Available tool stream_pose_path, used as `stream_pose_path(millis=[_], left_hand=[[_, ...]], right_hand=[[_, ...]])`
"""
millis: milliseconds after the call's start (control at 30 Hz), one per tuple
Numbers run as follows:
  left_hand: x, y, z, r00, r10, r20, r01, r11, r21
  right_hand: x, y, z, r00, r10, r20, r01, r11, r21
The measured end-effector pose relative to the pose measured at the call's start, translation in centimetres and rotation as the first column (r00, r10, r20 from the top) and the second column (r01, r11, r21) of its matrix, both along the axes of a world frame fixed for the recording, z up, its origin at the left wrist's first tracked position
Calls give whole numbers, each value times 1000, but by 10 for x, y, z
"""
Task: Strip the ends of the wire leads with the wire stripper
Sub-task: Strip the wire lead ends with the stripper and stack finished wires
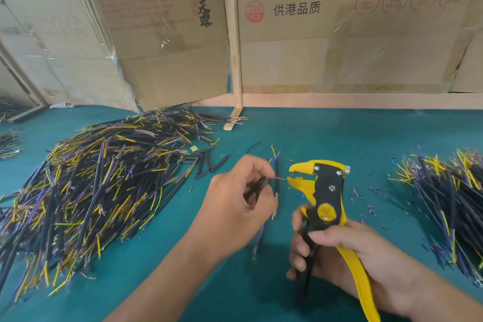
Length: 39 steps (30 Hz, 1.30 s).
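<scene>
My right hand (337,251) grips the handles of a yellow and black wire stripper (322,191), its jaws pointing left and slightly parted. My left hand (235,206) pinches a black cable (254,185) whose thin brown lead (279,178) sticks out to the right, its tip just short of the jaws. Other coloured leads of that cable fan upward (273,154) behind my fingers. A second cable (261,235) lies on the green mat below my left hand.
A big heap of black cables with yellow and purple leads (94,188) covers the left of the green mat (339,133). A smaller pile (449,191) lies at the right. Black sleeve offcuts (209,162) and insulation scraps (371,206) are scattered around. Cardboard boxes (339,34) stand behind.
</scene>
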<state>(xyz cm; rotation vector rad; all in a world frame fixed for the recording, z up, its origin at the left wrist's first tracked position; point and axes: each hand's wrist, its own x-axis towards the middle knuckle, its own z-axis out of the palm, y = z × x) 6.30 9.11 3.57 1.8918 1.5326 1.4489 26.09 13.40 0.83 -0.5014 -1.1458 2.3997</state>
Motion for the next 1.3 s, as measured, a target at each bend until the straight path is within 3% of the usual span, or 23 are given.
stream_pose_path(millis=[267,433,600,733,967,1200,1300], left_hand=[[13,-7,-5,978,-152,-142,157,987,26],[20,-9,-9,945,-294,-142,290,956,-46],[19,-9,-9,925,-331,-186,331,943,-30],[20,-11,-8,924,-313,-219,312,949,-39],[19,-5,-7,884,-135,-448,190,979,79],[9,2,-2,774,-83,-628,234,959,162],[8,2,-2,772,-67,-632,221,961,168]], right_hand=[[-11,-13,8,957,-289,14,289,957,14],[-10,-16,12,934,-355,34,352,933,72],[-11,-19,15,919,-393,36,391,918,61],[-10,-19,15,915,-401,39,399,915,60],[-9,-8,5,908,-412,70,397,903,164],[-9,-2,3,905,-419,68,404,900,164],[-10,-1,3,904,-417,94,396,900,182]])
